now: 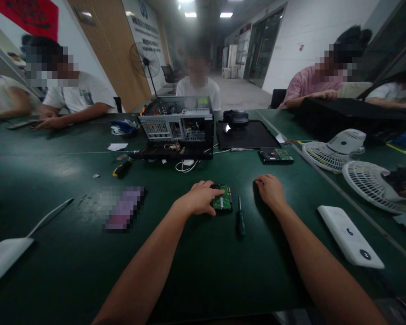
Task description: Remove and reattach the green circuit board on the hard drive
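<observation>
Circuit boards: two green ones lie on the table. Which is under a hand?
The small green board under the left hand, beside the screwdriver. The other board lies untouched farther back.

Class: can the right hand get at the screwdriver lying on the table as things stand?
Probably yes. The screwdriver lies uncovered on the green table, between the circuit board and the right hand, which rests empty beside it with nothing in between.

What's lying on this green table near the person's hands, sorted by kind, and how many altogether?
Hard drives, green board up: 2, one under the left hand at, one further back
Screwdrivers: 2
Desk fans: 2
Open computer case: 1
Total: 7
The right hand rests on the table, holding nothing.
</observation>
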### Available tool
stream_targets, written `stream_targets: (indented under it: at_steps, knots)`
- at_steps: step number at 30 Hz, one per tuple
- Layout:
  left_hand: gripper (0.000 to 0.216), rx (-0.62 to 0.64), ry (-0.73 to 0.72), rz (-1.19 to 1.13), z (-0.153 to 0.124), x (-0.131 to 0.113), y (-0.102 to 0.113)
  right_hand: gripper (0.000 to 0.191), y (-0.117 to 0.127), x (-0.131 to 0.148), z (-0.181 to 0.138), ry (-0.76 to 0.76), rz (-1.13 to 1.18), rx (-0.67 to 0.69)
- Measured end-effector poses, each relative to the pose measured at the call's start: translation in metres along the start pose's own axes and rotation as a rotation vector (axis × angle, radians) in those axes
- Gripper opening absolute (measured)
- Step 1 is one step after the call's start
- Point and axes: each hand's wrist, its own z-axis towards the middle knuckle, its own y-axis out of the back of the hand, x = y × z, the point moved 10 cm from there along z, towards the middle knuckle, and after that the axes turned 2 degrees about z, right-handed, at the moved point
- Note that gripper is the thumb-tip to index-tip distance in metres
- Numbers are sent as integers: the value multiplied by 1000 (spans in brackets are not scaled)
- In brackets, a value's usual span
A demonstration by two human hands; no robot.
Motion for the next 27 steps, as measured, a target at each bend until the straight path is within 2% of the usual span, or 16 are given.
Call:
stream_targets:
  at_steps: [9,27]
  knots:
    - [92,2,1,-6,0,0,-1,27,-2,9,-1,29,-92,20]
    - [91,-10,0,9,-1,-2,1,23,-7,5,1,30,-163,15]
